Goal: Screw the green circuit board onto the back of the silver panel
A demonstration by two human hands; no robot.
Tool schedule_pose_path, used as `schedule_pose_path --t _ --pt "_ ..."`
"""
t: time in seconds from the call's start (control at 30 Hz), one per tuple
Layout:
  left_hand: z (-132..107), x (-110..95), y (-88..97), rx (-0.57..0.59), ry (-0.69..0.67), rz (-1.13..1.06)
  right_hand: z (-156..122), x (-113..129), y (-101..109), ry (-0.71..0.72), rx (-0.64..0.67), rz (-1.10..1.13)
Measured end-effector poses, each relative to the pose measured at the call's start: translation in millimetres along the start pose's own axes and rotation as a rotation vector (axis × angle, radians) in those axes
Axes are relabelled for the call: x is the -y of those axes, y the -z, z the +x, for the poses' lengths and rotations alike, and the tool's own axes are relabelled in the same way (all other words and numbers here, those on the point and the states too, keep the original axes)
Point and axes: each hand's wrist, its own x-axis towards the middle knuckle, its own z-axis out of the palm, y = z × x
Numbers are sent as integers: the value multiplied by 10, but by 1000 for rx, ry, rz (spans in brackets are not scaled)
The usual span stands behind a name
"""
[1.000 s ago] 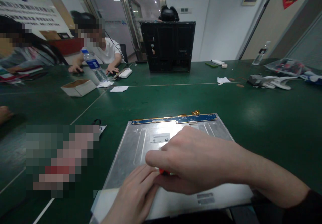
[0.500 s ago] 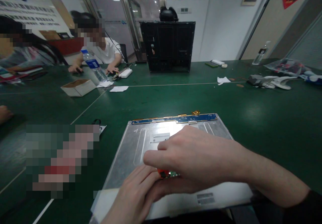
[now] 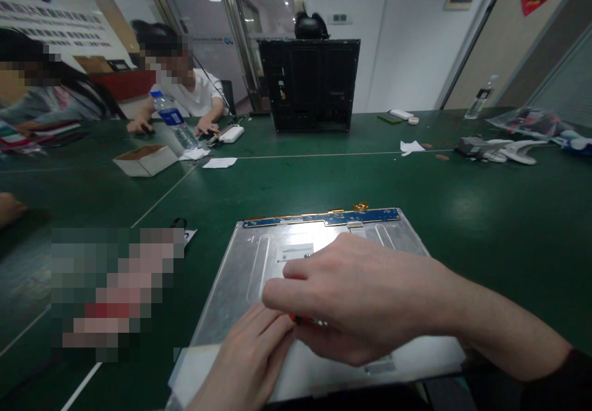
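Note:
A silver metal-backed display panel (image 3: 222, 294) lies in front of me, with a narrow blue circuit board (image 3: 319, 217) along its far edge and a white label (image 3: 296, 252) on its back. My right hand (image 3: 351, 297) is curled over the panel's middle, closed around something mostly hidden. Only a small red-orange bit (image 3: 296, 318) shows under its fingers, beside a small shiny part. My left hand (image 3: 252, 349) reaches in from the near left. Its fingers are bent and close together against that red-orange bit, their tips hidden by the right hand.
A black monitor-like frame (image 3: 309, 84) stands at the far side of the green table (image 3: 287, 183). A cardboard tray (image 3: 147, 161) and a water bottle (image 3: 176, 121) stand left, near two seated people. Grey-white tools (image 3: 499, 150) and a plastic bag (image 3: 531, 121) lie right.
My right hand's lower fingers have curled in and shifted down over the panel, covering the green part and more of the red-orange bit. The left hand and the panel stay nearly in place.

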Motion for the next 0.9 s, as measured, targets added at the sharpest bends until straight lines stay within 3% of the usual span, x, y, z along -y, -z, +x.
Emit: schedule_pose_path --t 0.9 --pt "-29 5 -9 -9 15 5 3 -6 13 7 7 -9"
